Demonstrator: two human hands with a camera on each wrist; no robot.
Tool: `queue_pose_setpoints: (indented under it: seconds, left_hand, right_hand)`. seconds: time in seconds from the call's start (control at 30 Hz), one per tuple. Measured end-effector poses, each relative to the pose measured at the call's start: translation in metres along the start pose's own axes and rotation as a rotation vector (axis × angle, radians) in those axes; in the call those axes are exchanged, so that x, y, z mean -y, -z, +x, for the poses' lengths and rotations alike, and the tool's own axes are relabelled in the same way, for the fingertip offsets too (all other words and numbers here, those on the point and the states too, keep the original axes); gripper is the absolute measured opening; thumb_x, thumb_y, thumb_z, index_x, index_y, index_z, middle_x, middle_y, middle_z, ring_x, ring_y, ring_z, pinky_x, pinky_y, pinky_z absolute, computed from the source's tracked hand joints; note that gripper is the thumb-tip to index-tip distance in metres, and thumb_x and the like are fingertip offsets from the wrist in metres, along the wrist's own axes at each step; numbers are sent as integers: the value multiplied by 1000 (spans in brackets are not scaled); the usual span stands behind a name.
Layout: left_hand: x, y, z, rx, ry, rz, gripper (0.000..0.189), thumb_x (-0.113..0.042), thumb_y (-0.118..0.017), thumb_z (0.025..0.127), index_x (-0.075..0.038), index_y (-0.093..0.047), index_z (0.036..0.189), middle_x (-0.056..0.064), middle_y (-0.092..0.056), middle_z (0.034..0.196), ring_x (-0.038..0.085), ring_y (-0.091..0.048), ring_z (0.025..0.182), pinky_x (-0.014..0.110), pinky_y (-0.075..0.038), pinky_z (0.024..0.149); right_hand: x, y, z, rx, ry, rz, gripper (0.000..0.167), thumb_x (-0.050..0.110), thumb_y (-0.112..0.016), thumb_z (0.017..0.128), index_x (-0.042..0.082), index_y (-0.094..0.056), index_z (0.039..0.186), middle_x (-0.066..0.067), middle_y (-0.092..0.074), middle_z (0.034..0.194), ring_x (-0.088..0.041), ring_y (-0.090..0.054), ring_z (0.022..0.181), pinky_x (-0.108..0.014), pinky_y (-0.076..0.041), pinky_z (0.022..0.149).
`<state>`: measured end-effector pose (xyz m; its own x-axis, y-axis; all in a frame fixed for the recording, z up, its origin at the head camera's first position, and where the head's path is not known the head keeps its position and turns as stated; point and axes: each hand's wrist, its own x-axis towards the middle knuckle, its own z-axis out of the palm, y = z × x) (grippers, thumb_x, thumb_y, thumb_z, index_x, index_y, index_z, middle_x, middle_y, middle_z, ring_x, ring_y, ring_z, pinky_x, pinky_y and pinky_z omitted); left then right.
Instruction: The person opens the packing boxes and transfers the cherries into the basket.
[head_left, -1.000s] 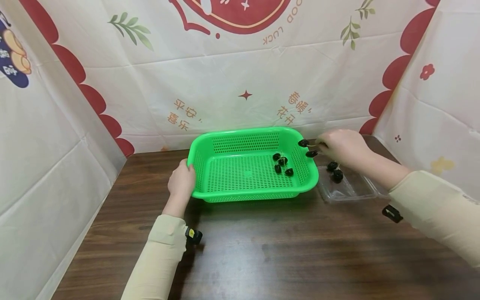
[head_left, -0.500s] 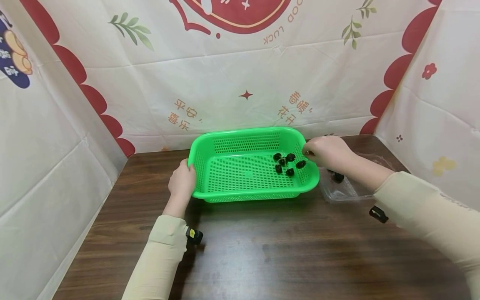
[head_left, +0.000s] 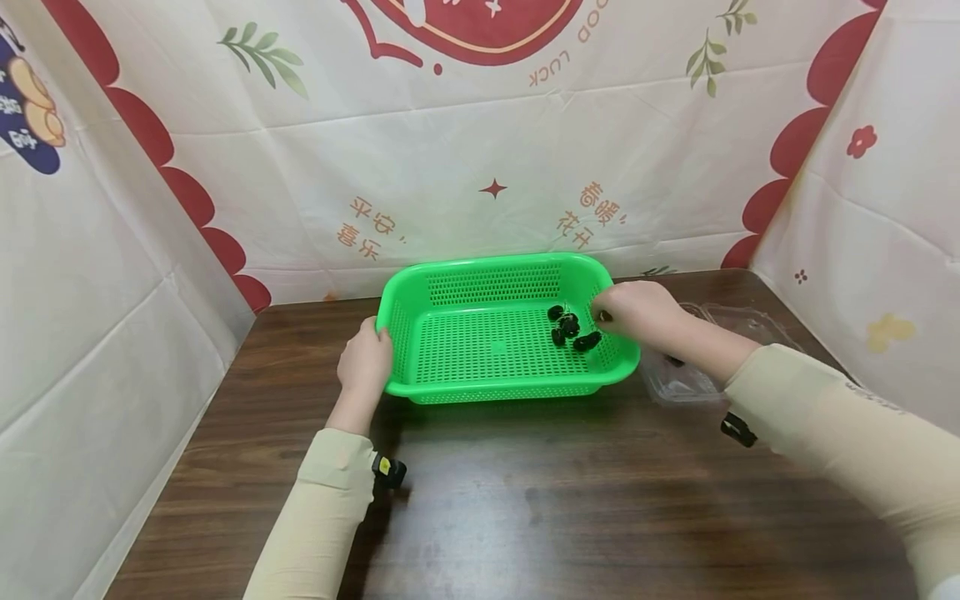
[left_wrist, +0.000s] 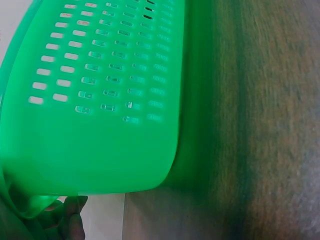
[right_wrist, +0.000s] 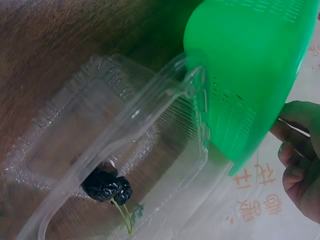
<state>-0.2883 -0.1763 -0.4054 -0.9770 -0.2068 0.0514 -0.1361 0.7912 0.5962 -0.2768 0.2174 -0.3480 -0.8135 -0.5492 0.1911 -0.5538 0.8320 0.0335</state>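
In the head view, my left hand [head_left: 364, 362] grips the left rim of a green perforated basket [head_left: 487, 390]. Its fingertips [left_wrist: 75, 227] show beneath the rim in the left wrist view. My right hand [head_left: 636, 312], fingers curled in a pinch, is over the basket's right end, holding a pair of dark cherries [head_left: 587, 342] by stems largely hidden by the fingers. The pair hangs low among several other dark cherries [head_left: 558, 337] on the basket floor. More cherries [right_wrist: 107, 185] with green stems lie in a clear plastic box [right_wrist: 65, 130], partly hidden by my right forearm in the head view.
The clear box stands against the basket's right side, its hinged lid [head_left: 750, 321] spread open to the right. A brown wooden table [head_left: 487, 500] extends in front of the basket. A printed white cloth [head_left: 450, 150] hangs close behind it.
My right hand has moved left from above the clear box to over the basket, bringing the cherry pair down among the others. My left hand has stayed on the rim.
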Motion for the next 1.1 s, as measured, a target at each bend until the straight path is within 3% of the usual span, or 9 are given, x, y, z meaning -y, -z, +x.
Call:
queue_pose_setpoints:
  seconds: [0.6, 0.9, 1.1]
  left_hand:
    - [0, 0, -1, 5, 7, -4, 45, -31, -35, 106, -8, -42, 145, 19, -62, 120, 37, -62, 94, 52, -47, 73]
    - [0, 0, -1, 4, 17, -9, 45, -32, -36, 106, -9, -42, 145, 18, -62, 120, 37, -62, 94, 51, -47, 73]
    - [0, 1, -1, 3, 9, -14, 45, -31, -36, 106, -9, -42, 145, 19, -62, 120, 37, -62, 94, 52, -47, 73]
  right_hand:
    - [7, -19, 10, 128, 49, -67, 11, 12, -81, 79, 18, -72, 81, 9, -66, 77, -11, -58, 66, -35, -47, 54]
    - [9, -26, 15, 83, 100, -118, 29, 9, -77, 79, 22, -55, 65, 10, -50, 61, -10, -43, 56, -33, -39, 48]
    - [8, -31, 17, 90, 104, -126, 24, 11, -80, 79, 22, -62, 68, 10, -56, 64, -10, -47, 57, -32, -40, 47]
